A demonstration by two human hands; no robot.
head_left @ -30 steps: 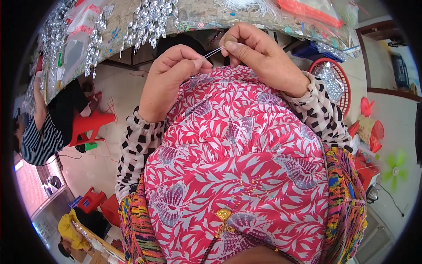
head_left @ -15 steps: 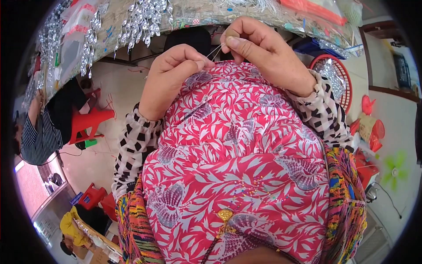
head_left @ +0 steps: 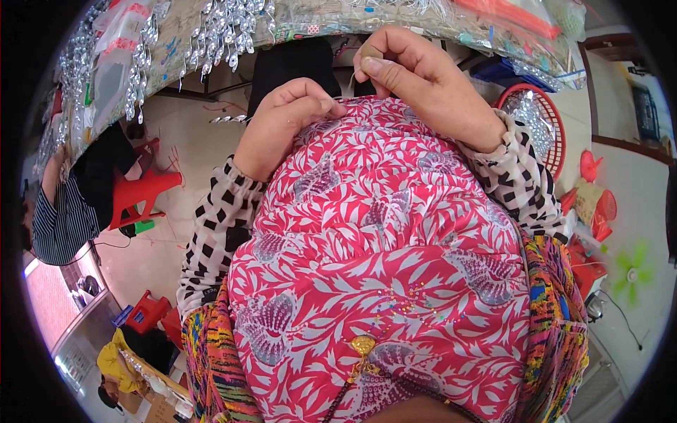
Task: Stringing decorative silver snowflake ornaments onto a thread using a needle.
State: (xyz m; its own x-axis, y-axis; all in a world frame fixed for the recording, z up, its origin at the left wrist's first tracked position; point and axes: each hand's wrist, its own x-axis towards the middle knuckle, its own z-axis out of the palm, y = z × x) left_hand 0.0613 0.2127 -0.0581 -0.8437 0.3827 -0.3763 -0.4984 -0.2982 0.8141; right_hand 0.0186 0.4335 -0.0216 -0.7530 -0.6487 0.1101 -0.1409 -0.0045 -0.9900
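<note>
My right hand (head_left: 430,84) is raised over the far end of my lap, thumb and forefinger pinched on a thin pale thread (head_left: 354,79). A short loop of that thread shows beside the fingertips. Lower and to the left, my left hand (head_left: 293,120) has its fingers closed together near the cloth; what they hold is hidden. A silver strand of shiny leaf-shaped pieces (head_left: 229,119) sticks out to the left from behind this hand. Under both hands lies the pink apron (head_left: 381,176) with white leaves and grey butterflies.
Silver strands (head_left: 229,32) hang over the edge of the cluttered worktable (head_left: 303,29). A red basket (head_left: 557,134) holding silver pieces stands at right. A red stool (head_left: 144,194) and a person in a striped top (head_left: 63,222) are at left; another person in yellow (head_left: 113,359) sits farther back.
My left hand has shifted slightly down and away from my right, which stays nearly still. The thread stretched between them now curls by the right fingers. The silver strand by my left hand has come into view.
</note>
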